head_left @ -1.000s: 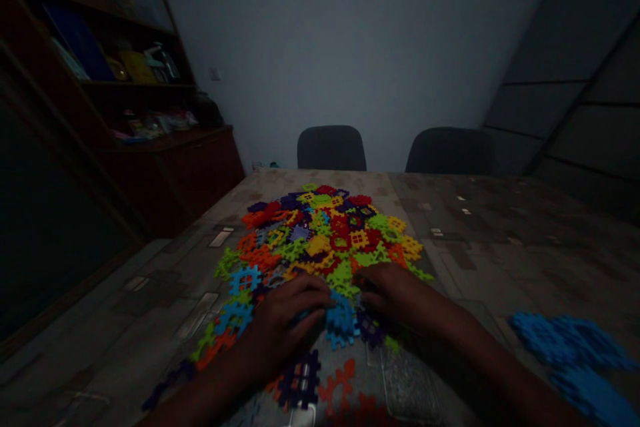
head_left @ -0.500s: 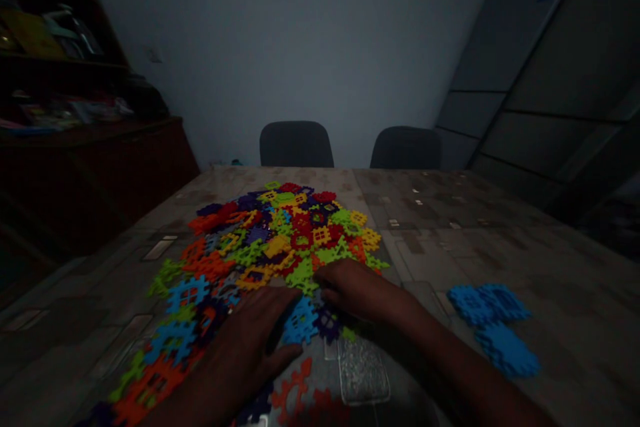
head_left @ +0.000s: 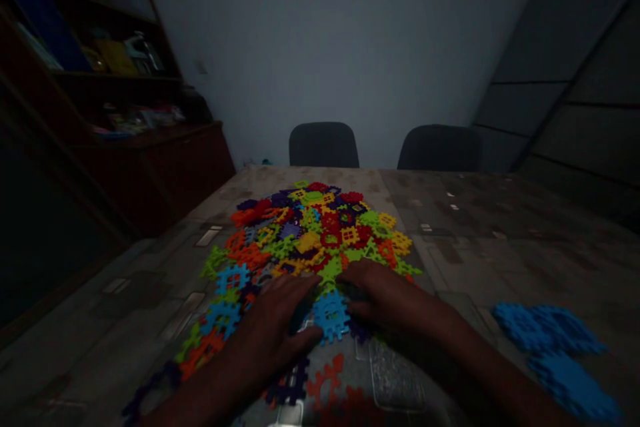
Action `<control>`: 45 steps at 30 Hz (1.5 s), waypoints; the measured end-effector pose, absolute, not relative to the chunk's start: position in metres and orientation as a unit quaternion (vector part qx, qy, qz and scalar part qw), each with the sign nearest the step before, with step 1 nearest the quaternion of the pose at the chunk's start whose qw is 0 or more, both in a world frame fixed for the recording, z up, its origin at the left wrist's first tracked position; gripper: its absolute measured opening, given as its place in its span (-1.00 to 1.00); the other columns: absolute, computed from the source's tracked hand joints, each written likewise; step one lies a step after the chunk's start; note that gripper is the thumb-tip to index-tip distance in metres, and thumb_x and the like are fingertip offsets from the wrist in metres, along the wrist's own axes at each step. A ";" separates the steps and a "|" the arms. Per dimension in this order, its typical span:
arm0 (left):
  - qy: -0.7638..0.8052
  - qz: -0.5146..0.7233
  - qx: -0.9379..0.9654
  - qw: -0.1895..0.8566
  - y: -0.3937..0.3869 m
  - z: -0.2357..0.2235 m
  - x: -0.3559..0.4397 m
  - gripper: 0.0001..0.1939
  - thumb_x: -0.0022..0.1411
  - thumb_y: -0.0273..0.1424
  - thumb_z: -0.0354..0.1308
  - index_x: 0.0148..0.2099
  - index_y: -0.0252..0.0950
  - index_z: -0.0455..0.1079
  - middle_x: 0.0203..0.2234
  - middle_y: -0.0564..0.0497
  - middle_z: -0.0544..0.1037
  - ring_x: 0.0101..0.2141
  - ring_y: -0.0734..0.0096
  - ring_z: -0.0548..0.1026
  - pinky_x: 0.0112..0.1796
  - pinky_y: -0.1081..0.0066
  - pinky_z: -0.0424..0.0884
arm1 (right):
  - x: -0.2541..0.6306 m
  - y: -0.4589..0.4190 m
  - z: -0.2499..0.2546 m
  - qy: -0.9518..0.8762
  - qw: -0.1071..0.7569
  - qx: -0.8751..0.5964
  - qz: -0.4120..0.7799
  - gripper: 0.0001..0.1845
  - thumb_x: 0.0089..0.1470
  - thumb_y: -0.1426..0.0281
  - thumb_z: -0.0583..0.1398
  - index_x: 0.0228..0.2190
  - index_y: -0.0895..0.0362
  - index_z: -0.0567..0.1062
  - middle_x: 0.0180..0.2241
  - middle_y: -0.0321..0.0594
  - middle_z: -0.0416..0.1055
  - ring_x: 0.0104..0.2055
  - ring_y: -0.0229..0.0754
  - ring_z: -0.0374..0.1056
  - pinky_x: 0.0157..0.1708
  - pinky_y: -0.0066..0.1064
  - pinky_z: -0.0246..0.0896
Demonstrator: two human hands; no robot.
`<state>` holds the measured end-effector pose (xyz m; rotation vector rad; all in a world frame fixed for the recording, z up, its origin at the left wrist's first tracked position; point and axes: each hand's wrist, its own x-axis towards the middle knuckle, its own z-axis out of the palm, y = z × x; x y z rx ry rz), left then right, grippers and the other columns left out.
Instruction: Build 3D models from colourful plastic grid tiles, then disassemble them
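A light-blue window-shaped interlocking plastic piece [head_left: 331,315] lies flat between my hands at the near edge of a pile of colourful interlocking pieces [head_left: 309,242]. To its left, my left hand [head_left: 280,313] is open, thumb and fingers apart, with a dim blue patch showing in the gap. On the other side, my right hand [head_left: 377,290] is loosely bent, thumb apart from the fingers, close by the blue piece's right edge. A lime-green piece [head_left: 330,272] sits just beyond the fingertips. Part of a dark purple piece [head_left: 359,331] shows beneath my right hand.
Several blue pieces [head_left: 550,330] form a separate group at the right. Orange pieces [head_left: 327,380] and a purple piece [head_left: 293,380] lie nearest me. Two dark chairs [head_left: 324,145] stand behind the patterned table [head_left: 460,247]; a wooden cabinet [head_left: 193,153] is at the left.
The view swung right, then back left. My left hand has drawn off the light-blue piece and spread its thumb. My right hand's thumb and fingers have come apart.
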<state>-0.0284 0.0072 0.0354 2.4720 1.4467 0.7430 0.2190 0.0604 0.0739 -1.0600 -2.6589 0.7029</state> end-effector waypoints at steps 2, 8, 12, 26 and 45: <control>0.489 0.268 0.825 0.091 0.011 0.043 -0.032 -0.50 0.30 -0.19 0.17 0.26 -0.13 0.33 0.08 -0.08 0.53 0.06 0.07 0.48 0.11 0.09 0.39 | 0.216 0.056 0.076 -0.897 0.086 -0.363 0.238 -0.56 0.02 0.41 0.37 -0.04 0.13 0.48 0.02 -0.06 0.40 0.06 0.01 0.28 0.03 -0.24 0.14; 0.574 0.316 0.750 0.095 0.033 0.071 -0.085 -0.59 0.34 -0.10 0.02 0.04 -0.20 0.50 -0.03 -0.10 0.60 -0.01 0.04 0.54 0.04 0.09 0.43 | 0.200 0.041 0.074 -0.908 0.065 -0.358 0.208 -0.40 -0.09 0.33 0.44 0.00 0.12 0.44 0.00 -0.11 0.32 0.03 0.03 0.19 0.02 -0.17 0.09; 0.585 0.263 0.755 0.140 0.036 0.081 -0.110 -0.61 0.31 -0.11 0.04 0.00 -0.20 0.51 -0.05 -0.08 0.61 -0.05 0.08 0.55 -0.02 0.18 0.45 | 0.195 0.039 0.064 -0.906 0.065 -0.371 0.195 -0.51 -0.06 0.38 0.41 -0.08 0.11 0.44 -0.03 -0.14 0.32 0.01 0.02 0.18 0.00 -0.17 0.05; 0.539 0.074 0.828 0.133 0.011 0.078 -0.071 -0.49 0.10 -0.42 0.37 0.10 -0.13 0.38 0.11 -0.07 0.39 0.10 0.02 0.33 0.08 0.09 0.27 | 0.192 0.036 0.055 -0.906 0.073 -0.360 0.208 -0.49 -0.04 0.42 0.36 -0.03 0.11 0.43 0.01 -0.11 0.33 0.08 0.06 0.16 0.12 -0.09 -0.02; 0.533 0.196 0.816 0.106 0.027 0.080 -0.093 -0.65 0.33 -0.32 0.10 0.14 -0.17 0.39 0.07 -0.10 0.50 0.07 0.11 0.44 0.09 0.14 0.34 | 0.204 0.050 0.070 -0.903 0.074 -0.366 0.212 -0.80 0.12 0.43 0.24 -0.17 0.10 0.50 -0.09 -0.10 0.42 -0.03 0.02 0.26 0.01 -0.12 0.09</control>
